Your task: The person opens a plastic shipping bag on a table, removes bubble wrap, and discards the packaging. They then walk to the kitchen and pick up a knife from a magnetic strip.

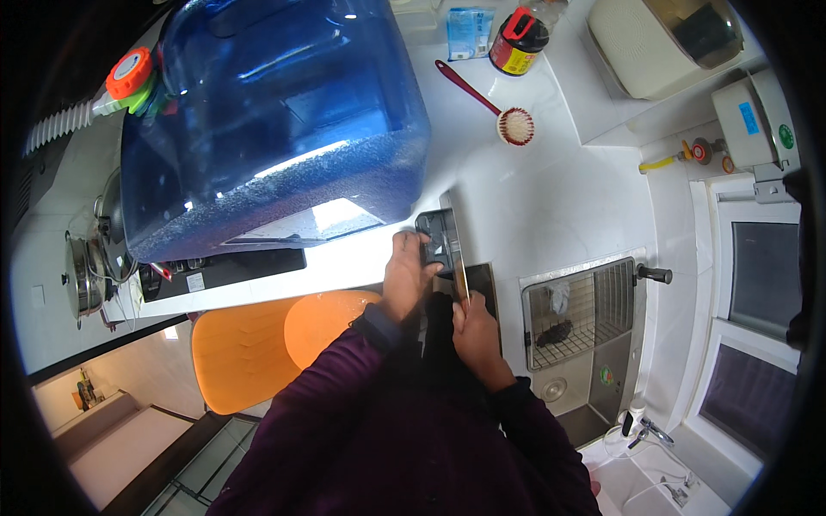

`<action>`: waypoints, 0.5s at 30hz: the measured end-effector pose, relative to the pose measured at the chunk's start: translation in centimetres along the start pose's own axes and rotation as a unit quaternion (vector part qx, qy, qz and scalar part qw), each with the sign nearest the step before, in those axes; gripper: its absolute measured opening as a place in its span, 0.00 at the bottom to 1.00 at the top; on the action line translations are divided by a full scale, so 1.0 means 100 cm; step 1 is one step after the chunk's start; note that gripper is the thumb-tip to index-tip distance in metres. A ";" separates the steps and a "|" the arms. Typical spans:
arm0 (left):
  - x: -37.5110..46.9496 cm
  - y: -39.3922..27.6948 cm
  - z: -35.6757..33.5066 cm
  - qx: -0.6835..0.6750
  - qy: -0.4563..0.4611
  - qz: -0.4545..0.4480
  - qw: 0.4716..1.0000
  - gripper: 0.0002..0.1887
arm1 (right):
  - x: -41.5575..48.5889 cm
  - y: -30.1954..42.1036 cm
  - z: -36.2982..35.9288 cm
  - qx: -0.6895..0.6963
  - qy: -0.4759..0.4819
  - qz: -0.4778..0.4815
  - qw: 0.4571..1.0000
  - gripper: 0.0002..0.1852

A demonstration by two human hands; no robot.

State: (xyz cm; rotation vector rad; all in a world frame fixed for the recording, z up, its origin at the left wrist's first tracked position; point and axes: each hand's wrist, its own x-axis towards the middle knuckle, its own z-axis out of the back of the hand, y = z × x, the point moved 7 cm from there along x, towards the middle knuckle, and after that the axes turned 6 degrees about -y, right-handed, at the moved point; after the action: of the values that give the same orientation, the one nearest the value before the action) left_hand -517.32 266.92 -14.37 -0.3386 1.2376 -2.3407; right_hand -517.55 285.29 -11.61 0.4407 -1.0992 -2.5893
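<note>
My left hand (408, 271) grips a dark grey plastic block (433, 226), possibly a knife sharpener, with fingers and thumb around its near end. Right beside the block, a kitchen knife (461, 267) is seen nearly edge-on, its blade pointing away from me. The knife's handle is mostly hidden inside my right hand (479, 335), which is closed around it. Blade and block look close together; whether they touch cannot be told. Under and behind my hands lies a dark rectangular surface (482, 280) at the counter's near edge.
A large blue water container (277, 148) stands at the left on the white counter (555, 193). A red-handled dish brush (515, 126), a blue packet (469, 32) and a dark bottle (518, 45) lie beyond. A sink (584, 361) with a wire rack is right; orange chairs (242, 355) are left.
</note>
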 end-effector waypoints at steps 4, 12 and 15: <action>0.001 -0.002 0.001 0.012 0.014 0.002 1.000 0.27 | 0.001 -0.001 0.002 -0.008 0.028 -0.026 0.999 0.12; -0.004 -0.017 0.005 0.055 -0.056 -0.090 0.993 0.27 | 0.018 -0.005 -0.007 -0.002 0.009 -0.002 1.000 0.12; -0.004 -0.011 0.004 0.008 -0.043 -0.058 0.997 0.28 | -0.010 -0.015 0.003 0.003 0.033 -0.025 0.999 0.13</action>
State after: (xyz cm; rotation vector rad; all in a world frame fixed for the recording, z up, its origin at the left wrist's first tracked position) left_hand -517.13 267.38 -13.21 -0.5132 1.1862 -2.4058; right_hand -516.95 286.87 -12.34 0.5588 -1.0872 -2.5956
